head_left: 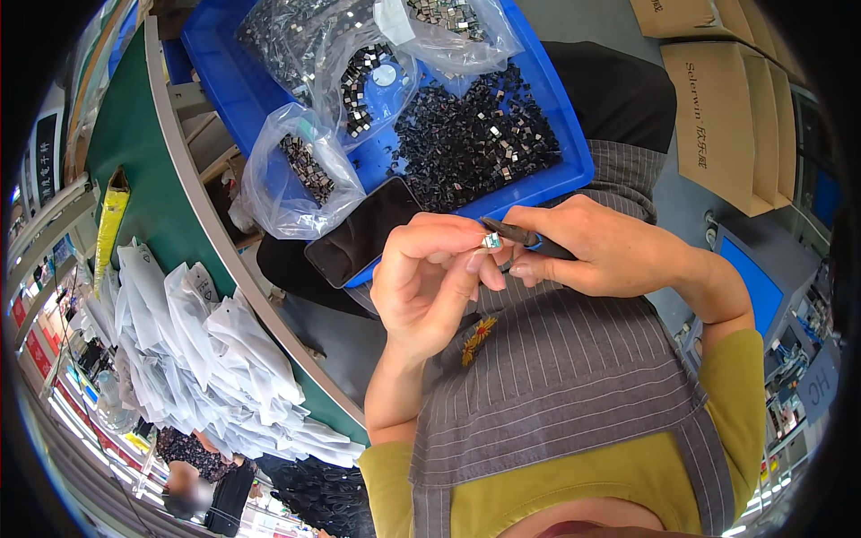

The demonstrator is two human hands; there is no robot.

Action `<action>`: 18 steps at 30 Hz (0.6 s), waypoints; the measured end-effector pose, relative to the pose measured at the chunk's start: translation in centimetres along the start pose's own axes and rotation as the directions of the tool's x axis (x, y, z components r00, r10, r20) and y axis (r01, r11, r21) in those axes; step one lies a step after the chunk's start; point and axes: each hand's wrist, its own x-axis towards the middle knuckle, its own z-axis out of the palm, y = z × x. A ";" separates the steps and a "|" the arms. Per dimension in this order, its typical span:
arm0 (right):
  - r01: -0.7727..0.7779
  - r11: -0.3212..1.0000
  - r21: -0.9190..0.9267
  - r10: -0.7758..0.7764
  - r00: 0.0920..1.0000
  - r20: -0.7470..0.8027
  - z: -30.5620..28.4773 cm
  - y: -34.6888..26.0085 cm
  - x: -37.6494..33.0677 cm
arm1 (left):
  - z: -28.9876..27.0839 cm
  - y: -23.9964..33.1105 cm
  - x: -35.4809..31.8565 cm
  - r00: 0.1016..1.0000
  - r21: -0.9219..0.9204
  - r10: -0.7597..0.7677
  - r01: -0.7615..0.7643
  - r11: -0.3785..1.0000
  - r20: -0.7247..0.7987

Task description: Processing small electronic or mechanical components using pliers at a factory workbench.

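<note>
Between the thumb and fingertips of my left hand point(417, 282) is a small metal-shelled part point(491, 240), with a bit of green on it. My right hand point(610, 247) is closed around a pair of pliers point(538, 240) with dark handles and a touch of blue. The jaws meet or nearly meet the small part; which one is hidden by the fingers. Just beyond both hands rests a blue plastic tray point(581, 166), holding a heap of small black pieces point(480, 134) mixed with shiny metal ones.
Clear plastic bags point(300, 175) of small metal parts lie in the tray. A black phone point(363, 233) is at its near left corner. White pouches point(211, 350) and a yellow strip point(112, 215) lie on the green table point(148, 166). Cardboard boxes point(726, 117) stand at right.
</note>
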 end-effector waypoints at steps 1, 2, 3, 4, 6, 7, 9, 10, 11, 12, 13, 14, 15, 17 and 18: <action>-0.015 1.000 -0.005 0.016 1.000 0.011 0.0 0.0 0.0 | 0.0 0.1 0.0 1.000 0.001 -0.001 0.001 1.000 -0.003; -0.017 1.000 -0.006 0.017 1.000 0.014 0.0 -0.1 0.1 | 0.0 0.2 -0.1 1.000 0.002 -0.002 0.002 1.000 -0.005; -0.023 1.000 -0.011 0.023 1.000 0.008 0.0 -0.2 0.1 | 0.0 0.2 0.0 1.000 0.000 -0.002 0.002 1.000 -0.008; -0.029 0.999 -0.015 0.029 1.000 0.000 0.0 -0.3 0.2 | 0.0 0.3 0.0 1.000 0.013 0.010 -0.010 1.000 0.006; -0.027 1.000 -0.003 0.027 1.000 -0.005 0.1 -0.2 0.2 | -0.1 0.3 0.1 1.000 0.025 0.022 -0.022 0.999 0.018; -0.024 1.000 0.010 0.024 1.000 -0.013 0.1 -0.1 0.3 | -0.1 0.3 0.0 1.000 0.032 0.027 -0.028 0.999 0.011; -0.022 1.000 0.021 0.022 1.000 -0.011 0.1 0.0 0.4 | 0.0 0.4 0.0 0.999 0.038 0.033 -0.033 0.999 0.003; -0.019 0.999 0.033 0.019 1.000 -0.012 0.1 0.1 0.4 | 0.0 0.5 0.1 1.000 0.051 0.030 -0.030 0.998 0.003; -0.019 0.999 0.034 0.020 1.000 -0.013 0.1 0.2 0.4 | 0.1 0.6 0.1 1.000 0.065 0.026 -0.026 0.998 0.003; -0.011 0.999 0.036 0.012 1.000 -0.016 0.2 0.3 0.5 | 0.1 0.6 0.2 1.000 0.065 0.026 -0.026 0.998 0.004; -0.003 0.999 0.039 0.004 1.000 -0.019 0.2 0.4 0.5 | 0.1 0.6 0.2 1.000 0.071 0.021 -0.020 0.997 -0.002; -0.003 0.999 0.040 0.003 1.000 -0.018 0.1 0.4 0.5 | 0.2 0.6 0.2 1.000 0.078 0.016 -0.015 0.997 -0.008; -0.018 0.999 0.032 0.018 1.000 -0.013 0.0 0.4 0.6 | 0.2 0.5 0.2 1.000 0.080 0.016 -0.015 0.997 -0.009; -0.031 0.999 0.023 0.031 0.999 -0.009 -0.1 0.5 0.6 | 0.3 0.4 0.3 0.999 0.095 -0.003 0.006 0.995 -0.037; 0.005 1.000 -0.021 -0.006 0.999 -0.042 -0.2 0.9 0.7 | 0.4 0.4 0.4 0.999 0.098 -0.001 0.005 0.995 -0.036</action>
